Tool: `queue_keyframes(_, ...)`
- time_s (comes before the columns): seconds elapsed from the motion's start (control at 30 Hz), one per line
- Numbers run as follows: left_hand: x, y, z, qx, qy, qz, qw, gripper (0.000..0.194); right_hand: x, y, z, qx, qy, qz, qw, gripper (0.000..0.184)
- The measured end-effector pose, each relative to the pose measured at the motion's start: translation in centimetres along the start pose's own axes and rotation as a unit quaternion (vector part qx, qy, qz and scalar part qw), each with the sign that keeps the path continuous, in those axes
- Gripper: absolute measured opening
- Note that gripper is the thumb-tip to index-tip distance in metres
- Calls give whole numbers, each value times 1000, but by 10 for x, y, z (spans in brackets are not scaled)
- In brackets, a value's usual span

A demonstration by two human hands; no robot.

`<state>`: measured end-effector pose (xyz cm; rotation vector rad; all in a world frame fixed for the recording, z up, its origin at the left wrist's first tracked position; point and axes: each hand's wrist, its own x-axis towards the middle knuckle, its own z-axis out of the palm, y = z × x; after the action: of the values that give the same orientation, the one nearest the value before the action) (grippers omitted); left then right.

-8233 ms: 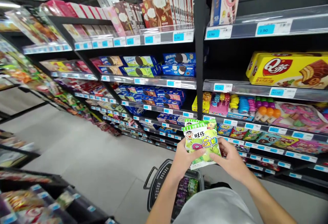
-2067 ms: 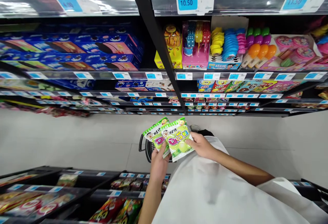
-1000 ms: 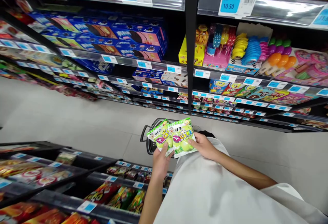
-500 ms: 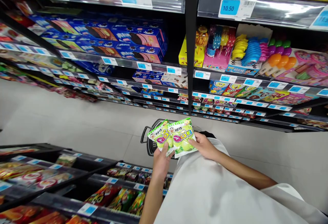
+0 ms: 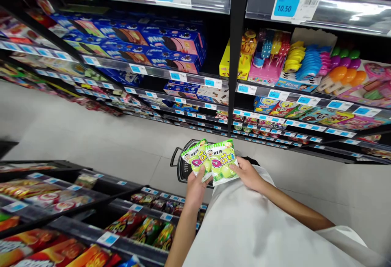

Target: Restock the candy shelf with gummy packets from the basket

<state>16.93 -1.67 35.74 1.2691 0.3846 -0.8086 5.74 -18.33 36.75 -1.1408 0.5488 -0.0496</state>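
Two green and white gummy candy bags lie side by side in front of my body, with purple lettering facing up. My left hand (image 5: 196,187) grips the left gummy candy bag (image 5: 200,158) at its lower end, thumb on top. The right gummy candy bag (image 5: 222,163) is pinched at its right edge by my right hand (image 5: 248,173), thumb over the front. It overlaps the left bag's edge. Fingers beneath both bags are hidden. Below them a black shopping basket (image 5: 177,165) shows in part.
Shelves ahead carry blue cookie boxes (image 5: 174,41), a yellow box (image 5: 244,64) and colourful candy toys (image 5: 311,61). Behind my left arm, a lower shelf unit holds red snack bags (image 5: 128,222). Pale floor tiles (image 5: 137,153) run between the shelves.
The view has shifted slightly, so shelves, bags and hands sit a little further right in the picture. Both hands keep the same hold on the bags.
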Motion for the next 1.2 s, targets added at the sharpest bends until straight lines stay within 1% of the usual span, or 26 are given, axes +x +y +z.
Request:
queue_keyframes(0.13, -1, 0, 2, -22, 9, -10, 1000, 58, -1, -2, 0, -3, 3, 2, 1000, 45)
queue_keyframes(0.2, -1, 0, 3, -34, 15, -13, 999, 54, -2, -3, 0, -2, 3, -1, 1000, 44)
queue_keyframes(0.4, -2, -1, 6, -61, 57, -18, 996, 26, -2, -1, 1, -2, 0, -8, 1000, 43)
queue_keyframes(0.5, -3, -2, 5, -65, 66, -21, 996, 21, -2, 1, 0, -12, 2, -7, 1000, 42)
queue_keyframes(0.6, -5, -2, 3, -69, 62, -24, 995, 24, -3, 2, 0, -21, 1, -5, 1000, 41)
queue_keyframes(0.67, -6, -2, 1, -73, 49, -28, 996, 28, -3, 3, 1, -26, 0, -5, 1000, 39)
queue_keyframes(0.77, -7, -2, 0, -67, 22, -30, 997, 41, -3, 4, 3, -30, 0, -5, 1000, 38)
queue_keyframes(0.9, -10, -2, -2, -42, 24, -17, 999, 54, -2, 4, 5, -28, -2, -6, 1000, 39)
queue_keyframes(1.03, -13, 0, -5, -47, 21, -11, 999, 53, -1, 4, 7, -26, -6, -4, 1000, 40)
queue_keyframes(1.2, -15, 1, -8, -63, 31, -11, 997, 55, 1, 6, 8, -24, -9, 4, 1000, 39)
